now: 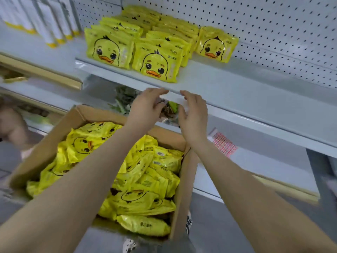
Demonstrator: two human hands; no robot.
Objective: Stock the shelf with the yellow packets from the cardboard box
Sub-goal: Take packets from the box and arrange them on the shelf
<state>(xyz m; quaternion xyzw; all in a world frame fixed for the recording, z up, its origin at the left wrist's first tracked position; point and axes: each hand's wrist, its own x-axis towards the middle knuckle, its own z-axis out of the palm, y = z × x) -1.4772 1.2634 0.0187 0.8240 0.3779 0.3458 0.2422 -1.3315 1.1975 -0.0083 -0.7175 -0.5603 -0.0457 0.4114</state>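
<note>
While both hands' fingers (156, 92) hang loose, glossy yellow packets (156, 66) show duck faces.

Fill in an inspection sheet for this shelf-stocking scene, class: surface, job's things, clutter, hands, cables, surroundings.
Surface: white shelf, bare on its right part.
Job's things: yellow packets in rows on the shelf; more packets heaped in the open cardboard box below.
Clutter: nothing seen.
Hands: left hand and right hand empty, fingers loosely curled, near the shelf's front edge.
Cables: nothing seen.
Surroundings: pegboard back wall; white bottles at left.
</note>
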